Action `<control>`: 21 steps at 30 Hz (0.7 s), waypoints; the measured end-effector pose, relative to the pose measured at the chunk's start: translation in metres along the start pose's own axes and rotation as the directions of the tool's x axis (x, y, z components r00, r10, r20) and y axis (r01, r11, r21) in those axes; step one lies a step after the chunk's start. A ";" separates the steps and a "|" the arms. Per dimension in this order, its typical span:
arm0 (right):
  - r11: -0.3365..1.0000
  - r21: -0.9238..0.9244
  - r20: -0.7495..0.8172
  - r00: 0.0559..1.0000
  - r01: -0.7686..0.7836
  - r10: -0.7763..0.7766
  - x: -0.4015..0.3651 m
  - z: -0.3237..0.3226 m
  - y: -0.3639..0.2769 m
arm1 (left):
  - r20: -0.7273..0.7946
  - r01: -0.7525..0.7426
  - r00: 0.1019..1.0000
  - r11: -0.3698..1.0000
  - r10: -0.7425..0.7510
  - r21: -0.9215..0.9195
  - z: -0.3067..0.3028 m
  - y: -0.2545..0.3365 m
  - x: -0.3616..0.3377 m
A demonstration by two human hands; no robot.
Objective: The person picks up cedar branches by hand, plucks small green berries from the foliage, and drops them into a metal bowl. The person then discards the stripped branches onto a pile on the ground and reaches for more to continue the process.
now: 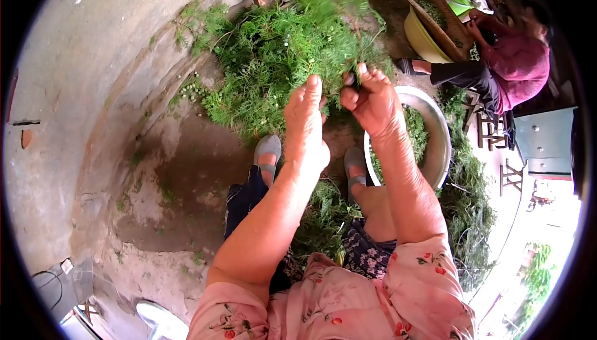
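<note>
My right hand (376,101) is closed, thumb and fingers pinched together at the stem of a leafy green sprig (360,45). The sprig rises from the fingertips and its upper leaves are smeared by motion. A small dark piece (349,79) shows at those fingers. Close beside it, my left hand (303,113) has its thumb up and its fingers curled in, and I cannot tell what is in them. Beyond both hands lies a big heap of feathery evergreen branches (267,60) with small pale cones. A metal basin (440,135) holding green clippings stands by my right forearm.
More cut greenery (463,215) covers the floor on the right. A person (513,63) in a magenta top sits at the upper right near a yellow tub (423,38) and a woven tray (451,26). A concrete wall (81,79) bounds the left.
</note>
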State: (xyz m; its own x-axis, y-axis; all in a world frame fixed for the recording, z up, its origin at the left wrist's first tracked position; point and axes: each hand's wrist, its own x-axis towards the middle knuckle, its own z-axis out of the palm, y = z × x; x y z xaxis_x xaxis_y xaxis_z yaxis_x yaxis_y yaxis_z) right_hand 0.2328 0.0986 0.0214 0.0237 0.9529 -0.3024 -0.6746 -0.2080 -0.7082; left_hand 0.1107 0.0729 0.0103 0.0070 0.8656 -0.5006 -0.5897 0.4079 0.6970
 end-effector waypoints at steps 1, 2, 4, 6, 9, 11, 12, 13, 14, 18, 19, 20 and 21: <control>0.999 -0.033 -0.008 1.000 -0.015 0.014 -0.006 -0.001 0.003 | 0.003 -0.004 1.000 1.000 0.004 0.002 0.000 0.003 -0.001; 0.998 -0.063 -0.015 0.999 -0.030 0.029 -0.012 -0.001 0.007 | 0.062 -0.084 0.995 0.996 0.082 0.024 0.001 0.008 -0.002; 0.997 -0.063 0.000 0.999 -0.040 0.040 -0.022 -0.001 0.014 | 0.180 -0.238 0.958 0.969 0.225 0.059 0.003 0.016 -0.007; 0.992 -0.107 0.021 0.998 -0.059 0.061 -0.029 -0.003 0.019 | 0.200 -0.242 0.951 0.970 0.235 0.014 0.007 0.018 -0.009; 0.983 -0.165 -0.013 0.996 -0.085 0.084 -0.036 -0.003 0.027 | 0.268 -0.121 0.958 0.991 0.101 0.057 0.003 0.009 -0.004; 0.979 -0.189 0.007 0.997 -0.075 0.078 -0.036 -0.006 0.032 | 0.241 -0.119 0.966 0.989 0.097 0.082 0.006 0.010 -0.004; 0.980 -0.186 0.011 0.997 -0.074 0.078 -0.037 -0.005 0.033 | 0.214 -0.118 0.972 0.987 0.093 0.108 0.007 0.010 -0.004; 0.982 -0.176 -0.024 0.998 -0.063 0.060 -0.039 -0.003 0.033 | 0.214 -0.122 0.972 0.986 0.097 0.111 0.008 0.010 -0.004; 0.985 -0.166 -0.060 0.997 -0.052 0.042 -0.040 -0.002 0.032 | 0.206 -0.118 0.975 0.980 0.084 0.159 0.008 0.010 -0.004; 0.986 -0.151 -0.071 0.996 -0.070 0.060 -0.040 -0.002 0.029 | 0.203 -0.184 0.971 0.940 0.128 0.286 0.010 0.007 -0.003; 0.987 -0.147 -0.072 0.996 -0.069 0.059 -0.040 -0.003 0.028 | 0.205 -0.184 0.971 0.939 0.127 0.290 0.011 0.007 -0.003; 0.969 -0.231 -0.077 0.995 -0.083 0.067 -0.040 -0.004 0.025 | 0.187 -0.182 0.974 0.935 0.129 0.304 0.011 0.007 -0.002; 0.945 -0.314 -0.082 0.994 -0.096 0.074 -0.040 -0.005 0.021 | 0.171 -0.180 0.977 0.931 0.130 0.318 0.011 0.007 -0.002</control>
State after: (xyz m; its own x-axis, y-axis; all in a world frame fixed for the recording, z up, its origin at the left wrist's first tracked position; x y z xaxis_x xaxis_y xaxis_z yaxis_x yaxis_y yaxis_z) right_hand 0.2212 0.0545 0.0152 0.0346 0.9135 -0.4053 -0.4081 -0.3573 -0.8401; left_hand 0.1156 0.0777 0.0220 0.0681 0.9481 -0.3106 -0.2934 0.3166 0.9020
